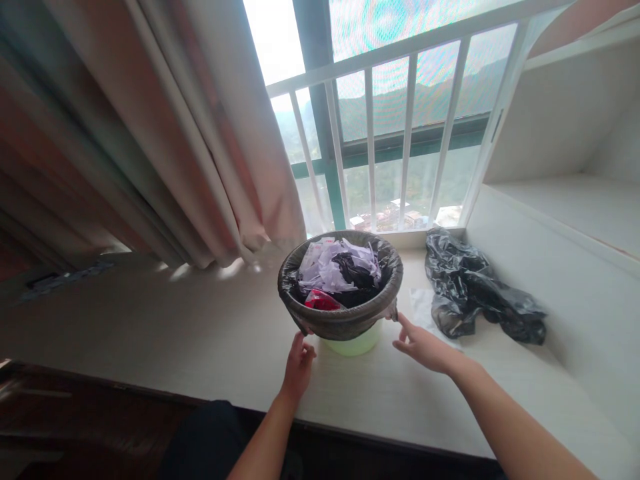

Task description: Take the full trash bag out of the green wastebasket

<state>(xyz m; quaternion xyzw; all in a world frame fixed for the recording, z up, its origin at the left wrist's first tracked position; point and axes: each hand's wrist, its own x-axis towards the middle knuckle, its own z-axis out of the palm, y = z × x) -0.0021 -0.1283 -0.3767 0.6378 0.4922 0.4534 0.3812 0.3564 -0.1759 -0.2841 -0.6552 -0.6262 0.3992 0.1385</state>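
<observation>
— Nearest first, please. Hands and grip?
— Reaching in from below, left hand (299, 363) with fingers loosely curled, tips at the liner's lower edge; pinched or merely touching, impossible to tell. Right hand (423, 347) open, thumb apart from index finger, index fingertip against the hanging edge on the other side.
— And between them?
— A round bin (353, 347), pale green at the base, upright on a broad pale ledge (150, 320). Black liner (340, 328) folded over the rim. Inside, white paper scraps (325, 267), crumpled black plastic (356, 270) and a red wrapper (323, 300).
— Heavy or light?
— Probably light, with a fairly stiff body. Liner thin, soft, slippery, likely to stretch or tear under a hard tug. Best held at opposite sides of the rim, through the folded plastic, or low around the base.
— Farther off?
— To the right, a rumpled black bag (463, 287), partly over a white sheet (423, 308). Behind, curtain (215, 133) at left, white railing (370, 133), then window glass, distant buildings and hazy hills (425, 100)
</observation>
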